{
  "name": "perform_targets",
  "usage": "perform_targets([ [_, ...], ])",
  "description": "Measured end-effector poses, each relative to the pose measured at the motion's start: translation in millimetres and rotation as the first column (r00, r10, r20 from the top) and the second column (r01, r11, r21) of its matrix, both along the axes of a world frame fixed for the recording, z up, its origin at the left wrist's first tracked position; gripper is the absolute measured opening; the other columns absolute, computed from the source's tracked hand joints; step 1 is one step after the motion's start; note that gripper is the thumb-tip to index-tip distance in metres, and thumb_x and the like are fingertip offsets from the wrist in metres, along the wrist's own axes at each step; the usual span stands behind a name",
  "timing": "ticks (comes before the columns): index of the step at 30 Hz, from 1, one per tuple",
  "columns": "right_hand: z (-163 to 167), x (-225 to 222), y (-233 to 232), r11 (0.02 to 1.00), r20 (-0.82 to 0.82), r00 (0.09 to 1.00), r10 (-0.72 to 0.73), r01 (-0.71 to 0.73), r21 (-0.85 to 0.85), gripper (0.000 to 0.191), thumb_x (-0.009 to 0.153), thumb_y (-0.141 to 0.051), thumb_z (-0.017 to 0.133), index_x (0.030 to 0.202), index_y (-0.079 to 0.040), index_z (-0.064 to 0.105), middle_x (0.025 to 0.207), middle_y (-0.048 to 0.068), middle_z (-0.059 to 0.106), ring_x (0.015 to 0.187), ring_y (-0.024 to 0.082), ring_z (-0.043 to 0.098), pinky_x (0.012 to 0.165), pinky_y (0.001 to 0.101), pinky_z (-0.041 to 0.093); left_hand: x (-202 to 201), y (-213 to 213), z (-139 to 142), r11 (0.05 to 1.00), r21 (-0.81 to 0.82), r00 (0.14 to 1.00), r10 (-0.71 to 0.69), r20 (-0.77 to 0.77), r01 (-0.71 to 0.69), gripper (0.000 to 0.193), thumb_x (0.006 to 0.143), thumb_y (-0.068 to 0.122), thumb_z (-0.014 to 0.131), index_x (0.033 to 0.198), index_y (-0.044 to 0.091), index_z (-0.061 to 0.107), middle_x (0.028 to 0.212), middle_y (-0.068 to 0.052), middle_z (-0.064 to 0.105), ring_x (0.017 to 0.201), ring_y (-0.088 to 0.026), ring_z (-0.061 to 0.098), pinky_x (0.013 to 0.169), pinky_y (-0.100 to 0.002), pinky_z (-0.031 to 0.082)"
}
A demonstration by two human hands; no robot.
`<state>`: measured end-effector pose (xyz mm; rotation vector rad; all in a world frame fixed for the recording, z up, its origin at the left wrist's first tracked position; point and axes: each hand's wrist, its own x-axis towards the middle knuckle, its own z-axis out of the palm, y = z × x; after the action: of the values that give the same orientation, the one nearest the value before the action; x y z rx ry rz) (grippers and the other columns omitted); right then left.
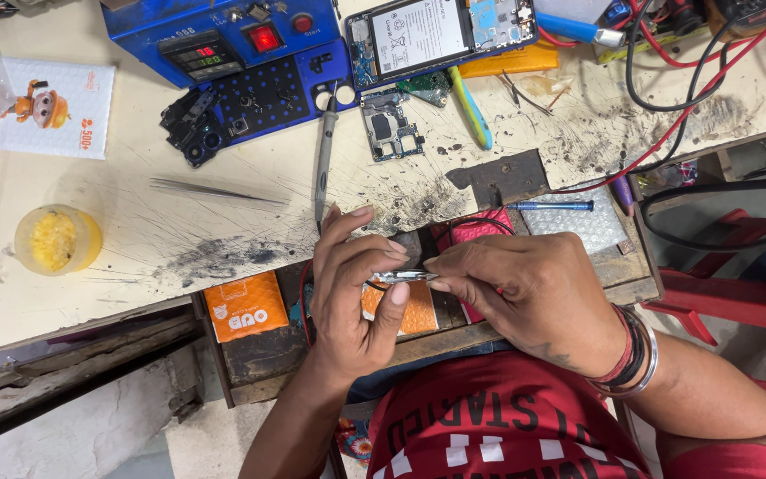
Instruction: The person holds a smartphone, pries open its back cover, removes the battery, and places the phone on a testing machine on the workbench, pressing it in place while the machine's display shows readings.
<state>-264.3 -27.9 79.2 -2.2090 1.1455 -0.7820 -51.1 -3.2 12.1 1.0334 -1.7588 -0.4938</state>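
Hands (361,293) (516,288) both pinch small metal part (405,277) over open drawer (330,341); a slip could drop it among the clutter

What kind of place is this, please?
Most likely a phone repair workbench. An opened phone shows its battery, a bare circuit board lies on the scratched table, and a blue heating station stands beside them. Both hands hold a small metal part.
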Motion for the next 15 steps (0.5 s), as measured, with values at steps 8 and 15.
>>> perform_targets([
  [8,3.2,3.8,0.3,1.000,-0.031,1.000,-0.006,0.006,-0.001,0.013,0.085,-0.018,0.079,0.096,-0.011,0.079,0.092,0.002,0.078,0.079,0.023,0.076,0.065,0.0329,0.059,0.2,-1.4,1.5,1.000,-0.012,1.000,0.007,0.005,-0.007,0.022,0.103,0.027,0.064,0.112,0.007,0.063,0.115,-0.009,0.069,0.139,-0.035,0.053,0.131,-0.059,0.030],
  [15,3.4,7.1,5.8,0.999,-0.034,0.998,-0.046,0.047,0.015,0.014,0.085,-0.017,0.080,0.097,-0.011,0.077,0.087,0.003,0.078,0.069,0.022,0.074,0.059,0.0332,0.058,0.8,-0.9,0.9,1.000,-0.020,1.000,0.011,-0.008,-0.011,0.020,0.103,0.025,0.063,0.112,0.008,0.064,0.115,-0.009,0.069,0.138,-0.035,0.054,0.131,-0.059,0.031],
])
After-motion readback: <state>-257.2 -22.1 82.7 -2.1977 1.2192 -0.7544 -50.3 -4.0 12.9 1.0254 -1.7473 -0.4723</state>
